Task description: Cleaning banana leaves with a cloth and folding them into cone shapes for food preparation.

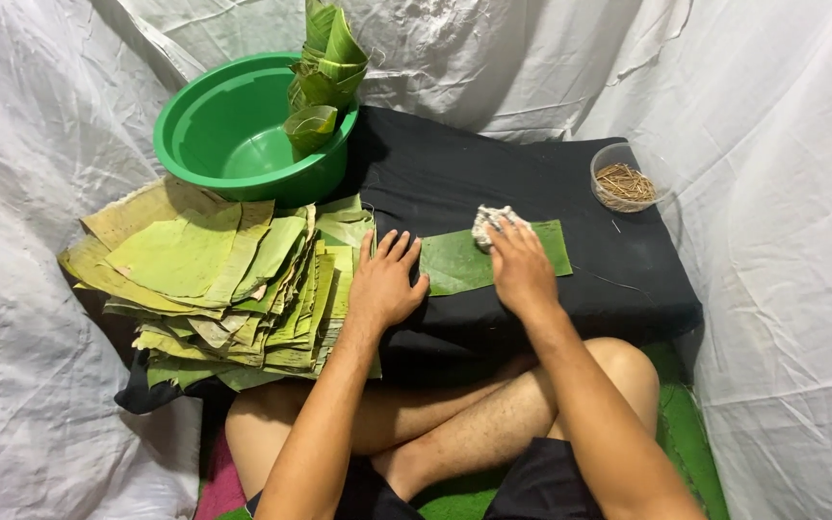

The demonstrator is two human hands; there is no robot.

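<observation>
- Leaf strip (pixel 455 260): on the cloth-covered board (pixel 628 279), centre.
- Rag (pixel 493 223): on the strip, under the right hand (pixel 522 268).
- Left hand (pixel 384 279): at the strip's left end.
- Leaf stack (pixel 223 289): left.
- Basin (pixel 233 130): behind the stack, folded leaves (pixel 327 72) on its rim.
- Bowl of sticks (pixel 623 178): far right.

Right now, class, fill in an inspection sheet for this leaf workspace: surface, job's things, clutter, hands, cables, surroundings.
Surface: low table under black cloth.
Job's things: green leaf strip lying flat; white cloth wad on it.
Clutter: stack of cut leaves; green basin with folded leaf cones; clear bowl of thin sticks.
Hands: left hand flat at the strip's end; right hand on the wad, fingers on it.
Cables: nothing seen.
Surroundings: white sheeting; green mat.
</observation>
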